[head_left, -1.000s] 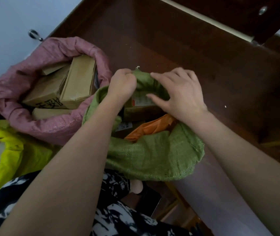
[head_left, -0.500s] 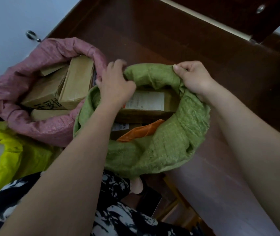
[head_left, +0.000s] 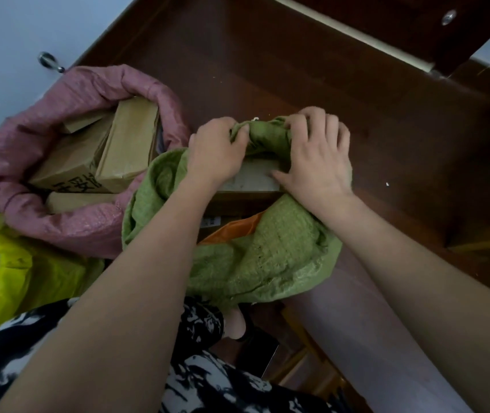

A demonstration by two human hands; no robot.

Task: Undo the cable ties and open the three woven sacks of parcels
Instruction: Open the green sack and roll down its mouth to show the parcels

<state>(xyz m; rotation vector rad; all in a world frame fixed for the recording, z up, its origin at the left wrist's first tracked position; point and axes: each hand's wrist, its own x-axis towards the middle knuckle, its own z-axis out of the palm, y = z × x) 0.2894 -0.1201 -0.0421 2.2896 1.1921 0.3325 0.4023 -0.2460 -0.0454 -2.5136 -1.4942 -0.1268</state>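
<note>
Head view shows the pink sack (head_left: pixel 68 225) and yellow sack (head_left: pixel 44 275) already opened, while the far rim of the green sack (head_left: pixel 255 263), on the floor, is gripped by the left hand (head_left: pixel 218 150) and right hand (head_left: pixel 316 153), apparently being rolled down, so little is judged left.

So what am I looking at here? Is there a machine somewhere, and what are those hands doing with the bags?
There is no machine: a person wears a camera on the head, so you look down along their own arms. The left hand and right hand both grip the far rim of the green sack, which is open, with a box and an orange packet showing inside. To the left stand an open pink sack full of brown boxes and a yellow sack, all on a dark wooden floor.
</note>
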